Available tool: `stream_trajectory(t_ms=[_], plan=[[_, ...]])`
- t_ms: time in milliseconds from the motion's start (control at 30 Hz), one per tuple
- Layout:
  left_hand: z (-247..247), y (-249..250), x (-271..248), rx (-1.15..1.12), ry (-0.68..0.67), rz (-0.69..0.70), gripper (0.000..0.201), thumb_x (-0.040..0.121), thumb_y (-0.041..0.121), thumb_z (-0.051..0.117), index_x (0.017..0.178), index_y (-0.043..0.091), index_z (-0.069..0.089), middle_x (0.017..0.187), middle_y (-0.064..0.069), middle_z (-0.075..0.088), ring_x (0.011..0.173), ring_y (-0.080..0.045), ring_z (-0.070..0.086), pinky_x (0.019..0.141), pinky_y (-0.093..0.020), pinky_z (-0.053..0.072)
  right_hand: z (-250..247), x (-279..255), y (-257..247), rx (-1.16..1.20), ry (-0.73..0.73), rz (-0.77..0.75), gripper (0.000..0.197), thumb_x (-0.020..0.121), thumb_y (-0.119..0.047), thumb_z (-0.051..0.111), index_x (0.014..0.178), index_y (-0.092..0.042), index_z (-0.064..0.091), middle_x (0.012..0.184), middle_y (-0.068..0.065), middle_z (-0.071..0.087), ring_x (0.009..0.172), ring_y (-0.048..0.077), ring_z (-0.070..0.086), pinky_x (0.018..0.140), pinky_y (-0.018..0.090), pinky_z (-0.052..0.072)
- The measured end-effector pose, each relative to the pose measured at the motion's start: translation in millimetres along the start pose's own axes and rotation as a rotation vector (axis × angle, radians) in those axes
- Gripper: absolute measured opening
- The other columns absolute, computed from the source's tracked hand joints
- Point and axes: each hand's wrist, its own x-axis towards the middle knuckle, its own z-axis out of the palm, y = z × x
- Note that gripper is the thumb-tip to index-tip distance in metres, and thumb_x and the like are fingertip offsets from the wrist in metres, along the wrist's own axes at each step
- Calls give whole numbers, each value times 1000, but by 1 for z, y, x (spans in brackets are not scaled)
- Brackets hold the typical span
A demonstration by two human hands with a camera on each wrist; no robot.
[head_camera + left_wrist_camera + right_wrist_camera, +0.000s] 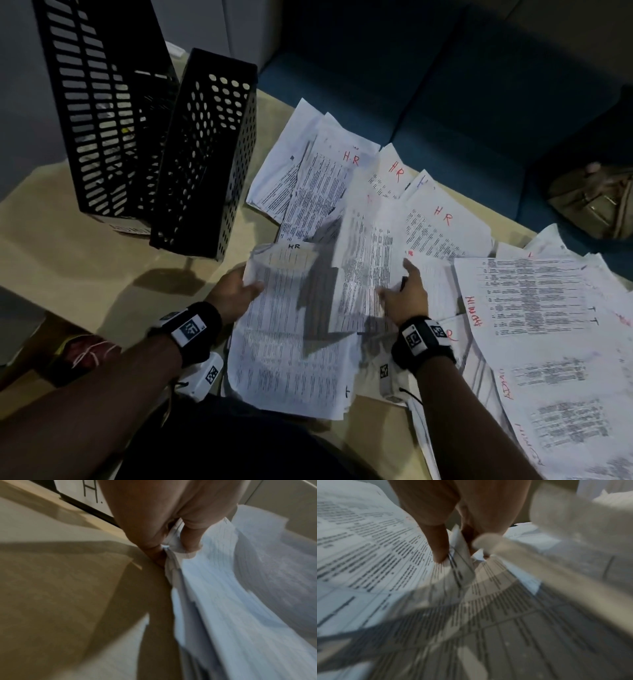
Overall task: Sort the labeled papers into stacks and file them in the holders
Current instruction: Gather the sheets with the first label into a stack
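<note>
A stack of printed papers marked HR point(291, 329) is held above the beige table point(85, 267). My left hand point(239, 291) grips its left edge, thumb on top; the left wrist view shows the thumb and fingers point(192, 539) pinching the sheets point(223, 588). My right hand point(400, 291) pinches a loose printed sheet point(363, 260) over the stack, and the right wrist view shows its fingers point(438, 545) closed on that paper's point(460, 561) edge. More HR sheets point(442, 222) lie fanned behind. Two black perforated holders point(205, 154) stand at the back left.
Papers marked ADMIN and IT point(548, 325) spread over the table's right side. A dark blue sofa point(445, 85) runs along the far edge, with a tan bag point(596, 202) on it. The taller slotted holder point(99, 109) stands left of the dotted one.
</note>
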Motion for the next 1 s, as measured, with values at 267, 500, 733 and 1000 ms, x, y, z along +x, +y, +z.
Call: stream_trajectory(t_ms=[267, 500, 733, 1000], plan=[[3, 1, -2, 70, 40, 37, 39, 98, 21, 51, 137, 17, 49, 126, -1, 60, 116, -21, 54, 97, -34, 40, -72, 14, -4, 53, 329, -18, 21, 91, -13, 54, 105, 1, 59, 93, 21, 64, 89, 28, 61, 73, 31, 42], [4, -2, 1, 146, 61, 50, 33, 98, 22, 53, 130, 18, 54, 123, -4, 64, 115, -26, 59, 100, -42, 45, -49, 16, 26, -492, 117, 171, 35, 88, -19, 53, 119, -3, 59, 125, 24, 55, 116, 38, 51, 98, 41, 44], [0, -6, 1, 201, 43, 81, 33, 97, 19, 51, 130, 17, 54, 126, -7, 63, 116, -27, 59, 101, -44, 45, -33, 5, 38, -486, 174, 188, 40, 88, -31, 50, 125, -16, 57, 140, 14, 45, 130, 32, 38, 107, 41, 31], [-2, -5, -2, 202, 32, 112, 37, 99, 24, 48, 136, 16, 50, 130, -8, 60, 119, -28, 56, 103, -47, 44, -45, -1, 35, -444, 254, 183, 40, 84, -30, 58, 122, -19, 62, 145, 14, 40, 133, 31, 37, 105, 44, 34]])
